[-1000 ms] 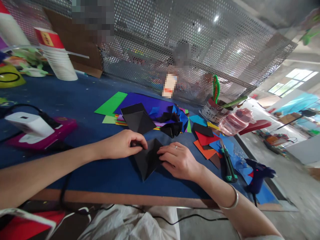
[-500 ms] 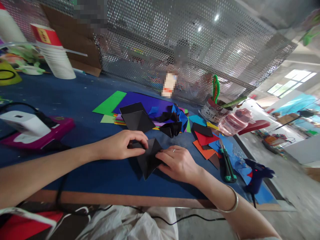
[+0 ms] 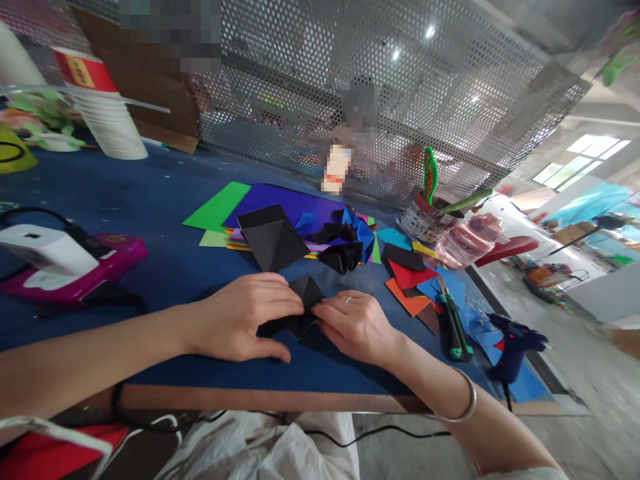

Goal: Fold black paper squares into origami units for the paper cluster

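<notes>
Near the front edge of the blue table (image 3: 175, 375), a folded black paper (image 3: 307, 292) lies between two hands. It has a pointy top and a pointy bottom, and both hands touch it.

The left arm (image 3: 115, 343) reaches in from the left side, low over the table. The left hand (image 3: 243, 317) is open, with its back facing up. Its long fingers are close together and point right, and their tips lie over the left part of the paper. The left thumb is spread away from them, nearer the table's front edge, with its tip off the paper.

The right arm (image 3: 425, 380) slants up from the bottom right corner, with a silver bracelet (image 3: 471, 400) near the wrist. The right hand (image 3: 355, 327) has its back up too, and it wears a ring (image 3: 348, 300). Its fingers are bent and bunched together, with the tips on the right side of the paper. I cannot tell if they pinch it or just press it, because the hand hides that part.

Just behind the paper is a bigger black folded piece (image 3: 273, 243), on top of some colored sheets (image 3: 290, 199). To the right of the right hand are a green and black cutter (image 3: 456, 327) and a dark blue glue gun (image 3: 514, 343).
</notes>
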`<state>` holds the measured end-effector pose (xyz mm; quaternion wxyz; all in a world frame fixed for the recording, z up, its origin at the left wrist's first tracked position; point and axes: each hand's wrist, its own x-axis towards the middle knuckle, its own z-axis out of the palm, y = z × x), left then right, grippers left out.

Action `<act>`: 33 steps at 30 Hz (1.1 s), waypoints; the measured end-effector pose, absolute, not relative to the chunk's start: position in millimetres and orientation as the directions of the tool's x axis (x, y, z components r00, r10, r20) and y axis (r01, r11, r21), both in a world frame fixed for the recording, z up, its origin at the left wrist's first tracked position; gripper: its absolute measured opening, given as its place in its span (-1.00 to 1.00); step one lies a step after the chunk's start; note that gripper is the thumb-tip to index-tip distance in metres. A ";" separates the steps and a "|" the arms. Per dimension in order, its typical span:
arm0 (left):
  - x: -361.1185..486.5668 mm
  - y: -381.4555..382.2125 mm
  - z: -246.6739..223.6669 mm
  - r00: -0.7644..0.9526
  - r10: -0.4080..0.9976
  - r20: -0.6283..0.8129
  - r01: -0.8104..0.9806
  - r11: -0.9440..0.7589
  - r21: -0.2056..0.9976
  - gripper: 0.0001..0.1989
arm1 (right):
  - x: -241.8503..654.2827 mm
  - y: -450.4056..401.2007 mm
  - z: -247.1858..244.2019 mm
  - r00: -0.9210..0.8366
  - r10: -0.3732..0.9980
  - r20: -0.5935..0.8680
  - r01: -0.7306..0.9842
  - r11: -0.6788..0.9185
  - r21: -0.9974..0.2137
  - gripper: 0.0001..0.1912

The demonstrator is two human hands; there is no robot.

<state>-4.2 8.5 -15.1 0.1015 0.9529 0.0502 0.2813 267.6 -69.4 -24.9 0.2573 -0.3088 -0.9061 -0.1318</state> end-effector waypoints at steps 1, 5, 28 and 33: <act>-4.1 8.3 -16.8 0.832 0.142 0.536 0.050 -0.982 0.183 -0.78 | 267.6 -69.7 -24.3 -0.676 0.491 0.549 0.626 0.776 0.077 -0.77; -4.7 9.7 -21.8 0.818 0.109 0.565 0.071 -0.993 0.089 -0.70 | 269.0 -69.9 -23.4 -0.682 0.496 0.537 0.624 0.777 0.076 -0.78; -3.1 26.0 -32.7 0.629 0.629 0.457 0.183 -0.691 0.700 -0.10 | 263.7 -76.7 -7.3 -0.520 0.408 0.750 0.699 0.708 0.099 -0.72; -2.9 24.1 -27.2 0.688 0.598 0.410 0.050 -0.603 0.796 -0.04 | 262.1 -77.0 -5.4 -0.514 0.384 0.767 0.747 0.640 0.181 -0.74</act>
